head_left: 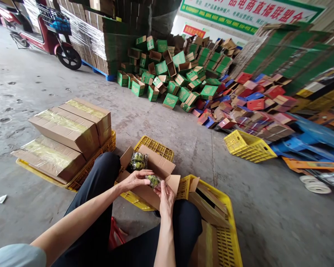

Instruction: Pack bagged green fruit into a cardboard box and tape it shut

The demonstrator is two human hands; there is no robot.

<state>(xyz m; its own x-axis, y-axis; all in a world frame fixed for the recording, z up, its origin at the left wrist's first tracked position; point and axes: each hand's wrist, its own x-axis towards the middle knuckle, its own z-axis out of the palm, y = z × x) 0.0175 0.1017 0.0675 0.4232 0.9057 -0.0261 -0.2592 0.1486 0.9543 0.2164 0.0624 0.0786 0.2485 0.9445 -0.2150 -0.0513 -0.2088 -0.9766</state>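
Observation:
Between my two hands is a clear plastic bag of green, dark-speckled produce, whose exact kind I cannot make out. My left hand grips its left side with thumb and fingers. On the opposite side, my right hand pinches the plastic. Both are above an open cardboard box with its flaps raised. Inside that box, at the far left, lies another bag of similar green produce. The box rests on a yellow plastic crate between my knees.
Taped cartons are stacked on a yellow crate at left. By my right knee, another yellow crate holds cardboard. Farther off are heaped green boxes, red and blue boxes, an overturned-looking yellow crate and a scooter.

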